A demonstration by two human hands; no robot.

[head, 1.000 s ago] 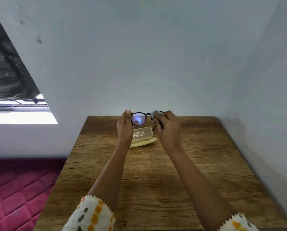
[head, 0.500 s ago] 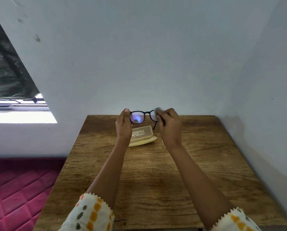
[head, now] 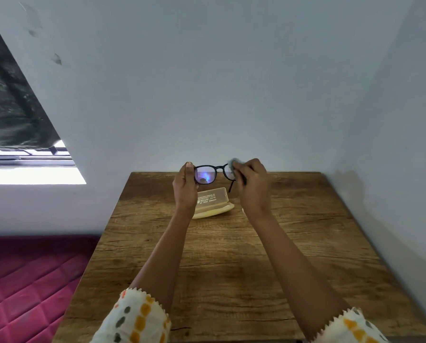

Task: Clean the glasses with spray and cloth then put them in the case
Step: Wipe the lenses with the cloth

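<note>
- The left hand (head: 184,186), raised just above the left end of the case, pinches the outer end of the frame, thumb lying straight up along it. That is the only firm hold. If it slackens while the other side is rubbed, the frame could twist or drop.
- The black-rimmed plastic glasses (head: 205,175) are held in the air directly above the case, lenses facing the person, one temple arm hanging down loose. Hard rubbing could strain the bridge or hinge (thin-looking plastic, I'd guess).
- The pale yellow, open, hard-shell glasses case (head: 213,200) lies on the brown wood-grain table (head: 231,268) under the glasses. A dropped frame could strike its rim and bounce off. Several lines of small dark print and a logo-like word run across its raised lid, but they appear upside down from here and I cannot read them.
- The small grey cleaning cloth (head: 233,163) sits bunched over the lens above the right end of the case. Any grit in it could scratch the lens.
- The right hand (head: 254,186), just right of the case and above it, has its fingers drawn together, pinching that cloth onto the lens.
- I see no spray bottle anywhere near the case.
</note>
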